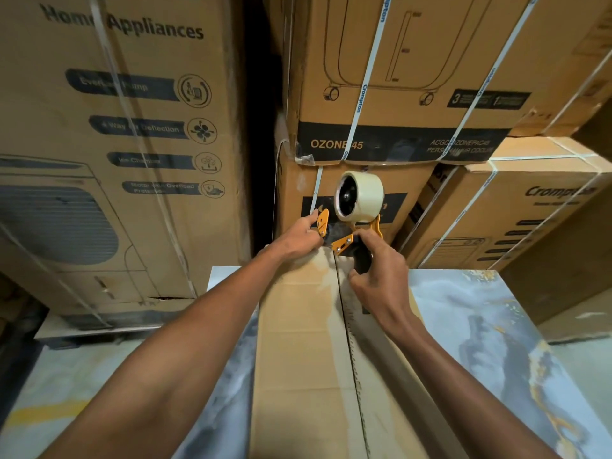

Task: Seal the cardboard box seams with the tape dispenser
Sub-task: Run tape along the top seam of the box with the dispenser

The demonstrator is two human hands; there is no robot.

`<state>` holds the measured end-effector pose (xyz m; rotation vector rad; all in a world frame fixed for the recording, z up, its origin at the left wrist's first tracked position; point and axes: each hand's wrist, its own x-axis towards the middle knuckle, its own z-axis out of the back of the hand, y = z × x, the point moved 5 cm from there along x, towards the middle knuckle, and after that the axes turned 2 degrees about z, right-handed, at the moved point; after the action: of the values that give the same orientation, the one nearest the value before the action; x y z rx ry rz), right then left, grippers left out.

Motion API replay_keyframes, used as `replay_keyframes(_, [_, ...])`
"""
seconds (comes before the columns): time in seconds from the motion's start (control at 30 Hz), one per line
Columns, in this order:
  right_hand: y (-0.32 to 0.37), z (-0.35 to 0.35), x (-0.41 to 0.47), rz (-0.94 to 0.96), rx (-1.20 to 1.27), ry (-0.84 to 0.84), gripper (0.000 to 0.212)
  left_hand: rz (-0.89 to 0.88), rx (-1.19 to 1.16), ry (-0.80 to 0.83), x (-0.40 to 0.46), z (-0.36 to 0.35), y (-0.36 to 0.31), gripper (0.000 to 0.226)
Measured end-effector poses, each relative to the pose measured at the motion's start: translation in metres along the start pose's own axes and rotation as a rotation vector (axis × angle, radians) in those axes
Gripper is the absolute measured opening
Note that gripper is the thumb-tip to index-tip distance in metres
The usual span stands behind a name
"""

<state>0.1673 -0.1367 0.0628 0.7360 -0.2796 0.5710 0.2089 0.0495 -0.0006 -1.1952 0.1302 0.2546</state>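
A plain cardboard box [298, 352] lies lengthwise on a marbled table, its two top flaps meeting in a dark centre seam [347, 326]. At the box's far end stands an orange tape dispenser [344, 240] carrying a pale roll of tape [361, 197]. My right hand [381, 276] is wrapped around the dispenser's black handle. My left hand [301, 236] reaches to the dispenser's front orange plate at the far box edge, fingers pinched there; whether it holds the tape end is hidden.
The marbled grey-and-gold table [496, 326] extends on both sides of the box. Tall strapped appliance cartons [116, 144] stand close behind on the left, more stacked cartons [397, 77] straight ahead and others [513, 210] at right. A dark gap separates the stacks.
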Motion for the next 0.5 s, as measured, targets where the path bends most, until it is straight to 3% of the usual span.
replay_keyframes(0.23, [0.004, -0.010, -0.013, -0.013, -0.043, -0.008, 0.040, 0.020, 0.108, 0.072, 0.005, 0.000, 0.012, 0.079])
replay_keyframes(0.4, [0.003, -0.030, -0.029, -0.115, -0.049, 0.075, 0.070, 0.074, 0.164, 0.104, 0.012, 0.005, 0.019, 0.086])
replay_keyframes(0.5, [0.010, -0.032, -0.036, -0.118, -0.078, 0.091, 0.074, 0.088, 0.131, 0.102, 0.012, 0.006, 0.018, 0.081])
